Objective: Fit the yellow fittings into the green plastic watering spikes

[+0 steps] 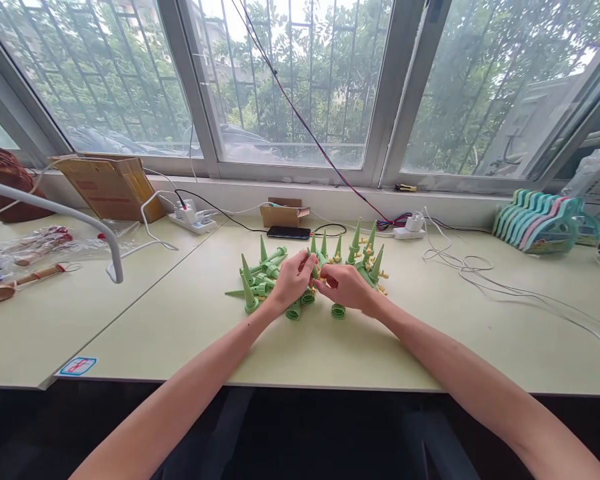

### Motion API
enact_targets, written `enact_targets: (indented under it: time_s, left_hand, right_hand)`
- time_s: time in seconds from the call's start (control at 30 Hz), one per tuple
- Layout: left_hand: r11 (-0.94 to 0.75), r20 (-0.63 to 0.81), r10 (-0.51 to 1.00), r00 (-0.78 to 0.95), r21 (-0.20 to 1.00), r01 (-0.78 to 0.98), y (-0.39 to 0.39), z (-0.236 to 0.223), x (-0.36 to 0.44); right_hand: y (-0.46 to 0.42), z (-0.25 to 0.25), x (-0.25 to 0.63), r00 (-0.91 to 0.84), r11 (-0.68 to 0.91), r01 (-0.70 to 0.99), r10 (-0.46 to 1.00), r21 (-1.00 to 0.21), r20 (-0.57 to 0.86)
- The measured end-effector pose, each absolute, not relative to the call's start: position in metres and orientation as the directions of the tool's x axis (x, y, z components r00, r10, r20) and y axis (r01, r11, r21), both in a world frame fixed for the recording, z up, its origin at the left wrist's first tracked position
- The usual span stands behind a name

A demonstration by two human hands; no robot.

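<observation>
Among a pile of green plastic watering spikes, my left hand (293, 279) is closed around one green watering spike (314, 261). My right hand (347, 285) is bent in close against that same piece, its fingers curled; whatever they pinch is too small and covered to name. Left of my hands lie loose green spikes (251, 300), some with points up and some on their sides. To the right stand more green spikes (355, 245) fitted with small yellow valves (384, 275). A hollow green cap end (338, 311) faces me below my right hand.
A phone (289, 233) and an open cardboard box (284, 213) are behind the pile. Power strips (195, 223) and loose white cables (480, 267) lie on the table (180, 333). Teal and pink hangers (540, 223) stand far right; a white tube (80, 207) crosses the left side.
</observation>
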State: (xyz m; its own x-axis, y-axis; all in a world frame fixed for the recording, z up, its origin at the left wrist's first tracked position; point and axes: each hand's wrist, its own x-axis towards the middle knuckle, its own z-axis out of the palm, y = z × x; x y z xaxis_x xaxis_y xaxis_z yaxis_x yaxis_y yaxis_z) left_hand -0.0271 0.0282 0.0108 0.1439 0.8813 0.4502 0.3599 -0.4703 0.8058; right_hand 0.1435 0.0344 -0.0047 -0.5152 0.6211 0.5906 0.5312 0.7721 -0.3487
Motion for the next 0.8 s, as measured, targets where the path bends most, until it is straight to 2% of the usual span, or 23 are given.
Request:
enact_targets:
  time_s: [0.8]
  left_hand:
    - [-0.456,0.420,0.890,0.178,0.824,0.338,0.0313,0.0089,-0.0285]
  right_hand:
    - [0.0304,-0.0035,0.1420,-0.572,0.802,0.511,0.586,-0.310,0.574]
